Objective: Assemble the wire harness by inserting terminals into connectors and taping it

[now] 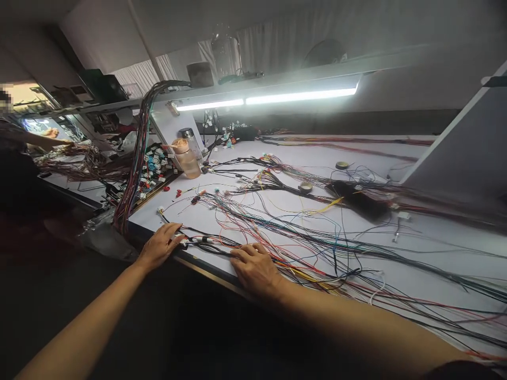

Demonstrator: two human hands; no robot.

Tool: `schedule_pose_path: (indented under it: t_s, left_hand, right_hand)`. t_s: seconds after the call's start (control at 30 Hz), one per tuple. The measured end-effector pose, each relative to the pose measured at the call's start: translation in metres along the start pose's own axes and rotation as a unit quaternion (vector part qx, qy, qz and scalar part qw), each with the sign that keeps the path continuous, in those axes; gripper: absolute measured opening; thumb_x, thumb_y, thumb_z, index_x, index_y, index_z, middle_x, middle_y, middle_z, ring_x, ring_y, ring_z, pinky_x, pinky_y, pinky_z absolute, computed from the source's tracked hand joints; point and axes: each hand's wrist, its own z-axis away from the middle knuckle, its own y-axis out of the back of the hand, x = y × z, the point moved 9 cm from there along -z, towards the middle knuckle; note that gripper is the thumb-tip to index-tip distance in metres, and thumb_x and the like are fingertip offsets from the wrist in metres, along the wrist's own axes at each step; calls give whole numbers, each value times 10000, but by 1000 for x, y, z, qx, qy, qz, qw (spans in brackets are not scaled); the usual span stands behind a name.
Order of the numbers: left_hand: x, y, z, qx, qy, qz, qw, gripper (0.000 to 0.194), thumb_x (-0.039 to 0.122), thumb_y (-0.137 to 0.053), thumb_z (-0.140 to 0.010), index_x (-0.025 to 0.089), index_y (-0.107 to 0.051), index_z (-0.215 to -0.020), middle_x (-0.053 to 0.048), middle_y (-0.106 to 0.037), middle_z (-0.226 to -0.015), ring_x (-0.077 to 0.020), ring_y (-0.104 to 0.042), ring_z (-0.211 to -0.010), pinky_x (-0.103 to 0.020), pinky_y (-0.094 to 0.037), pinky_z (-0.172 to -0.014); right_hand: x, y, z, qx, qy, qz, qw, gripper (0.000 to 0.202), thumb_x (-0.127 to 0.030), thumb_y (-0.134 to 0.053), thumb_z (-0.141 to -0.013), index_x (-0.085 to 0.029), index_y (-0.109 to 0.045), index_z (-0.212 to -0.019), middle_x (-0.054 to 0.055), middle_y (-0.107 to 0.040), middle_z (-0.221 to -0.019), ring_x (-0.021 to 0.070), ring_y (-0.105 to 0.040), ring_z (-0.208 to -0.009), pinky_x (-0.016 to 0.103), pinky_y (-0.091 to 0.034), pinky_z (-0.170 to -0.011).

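At the front edge of the table, my left hand (158, 247) is closed over the end of a black-sleeved wire harness (216, 250), thumb and fingers beside a white connector (182, 241). Farther along the same harness, my right hand (256, 268) lies with its fingers curled over the bundle. Between the hands, the black branches run roughly side by side, one with a white wrapped piece (197, 239). Red, yellow and black wires (299, 272) run on to the right from my right hand. My palms hide what lies beneath them.
Loose wires (253, 219) and a second taped harness (285, 186) spread over the white table (158, 199). Two tape rolls, one near the harness (305, 187), lie there. A drink bottle (187, 158) stands back left, near a hanging cable bundle (138, 158). Another person's arm (43, 140) shows far left.
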Motion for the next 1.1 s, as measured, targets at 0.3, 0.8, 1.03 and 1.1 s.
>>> schedule_pose_path:
  t_s: [0.3, 0.8, 1.03, 1.1]
  left_hand:
    - [-12, -9, 9, 49, 30, 16, 998, 517, 560, -362, -916, 230, -606, -1231, -111, -564, -1296, -284, -503, -1228, -477, -396, -1043]
    - [-11, 8, 9, 112, -42, 39, 992, 341, 411, -447, -917, 206, -648, -1102, -107, -647, -1123, -281, -554, -1110, -461, -377, -1010]
    - [17, -2, -66, 65, -82, 141, 984, 289, 380, -477, -884, 192, -662, -1001, -86, -683, -1039, -246, -611, -1016, -404, -445, -941]
    - [27, -21, -93, 16, -76, 152, 985, 275, 366, -485, -852, 193, -673, -956, -90, -686, -1030, -263, -613, -994, -436, -453, -934]
  right_hand:
    - [0, 2, 1, 7, -4, -11, 1000, 121, -221, -545, -924, -200, -633, -1004, 32, -668, -1171, 204, -551, -1053, 383, -368, -888]
    - [-1, 5, -3, 10, -21, 4, 1000, 154, -195, -557, -912, -218, -639, -1040, 24, -693, -1139, 190, -583, -956, 376, -402, -860]
    - [3, -1, -3, -26, -46, -8, 999, 173, -226, -524, -937, -230, -618, -1082, 23, -675, -1181, 191, -576, -1003, 376, -402, -873]
    - [2, 3, -5, -25, -45, -9, 999, 184, -222, -524, -935, -236, -616, -1094, 15, -680, -1170, 187, -582, -1013, 380, -398, -894]
